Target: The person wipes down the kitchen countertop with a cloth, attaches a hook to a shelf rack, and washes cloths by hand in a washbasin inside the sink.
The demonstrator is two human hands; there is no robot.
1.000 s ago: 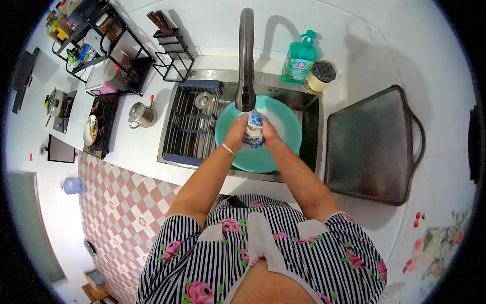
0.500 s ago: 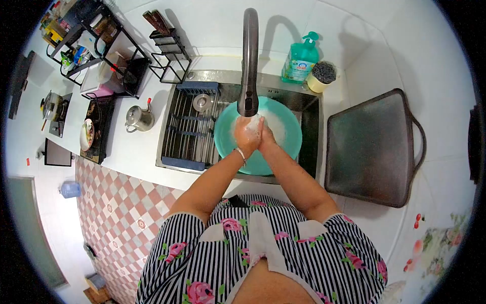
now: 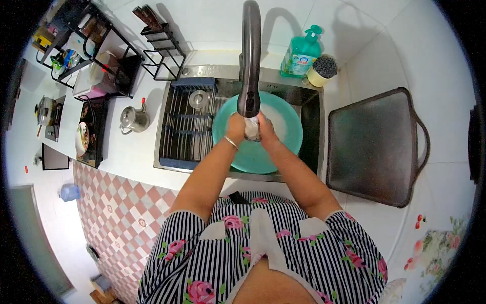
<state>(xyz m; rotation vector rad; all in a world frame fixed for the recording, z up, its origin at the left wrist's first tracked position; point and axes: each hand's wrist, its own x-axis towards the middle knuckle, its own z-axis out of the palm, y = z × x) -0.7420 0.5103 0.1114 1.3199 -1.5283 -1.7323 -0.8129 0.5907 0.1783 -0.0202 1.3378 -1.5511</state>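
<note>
Both my hands are together beneath the spout of the dark tap (image 3: 249, 99), above a green basin (image 3: 255, 159) in the sink. My left hand (image 3: 235, 126), a bracelet on its wrist, curls in from the left. From the right my right hand (image 3: 267, 130) closes in. Something whitish (image 3: 251, 127) shows between them; I cannot tell whether it is a cloth, foam or running water. The tap head hides part of the fingers. Pale suds or cloudy water (image 3: 276, 119) show inside the basin.
A drying rack (image 3: 190, 126) with a metal lid (image 3: 198, 99) fills the sink's left side. Behind the sink stand a green pump bottle (image 3: 302, 53) and a scrubber in a yellow holder (image 3: 322, 72). A dark tray (image 3: 372, 147) leans at right; a metal pot (image 3: 134, 119) stands left.
My hands have moved slightly apart from their clasped, foamy position, and the whitish thing now shows between them. The view has shifted a little.
</note>
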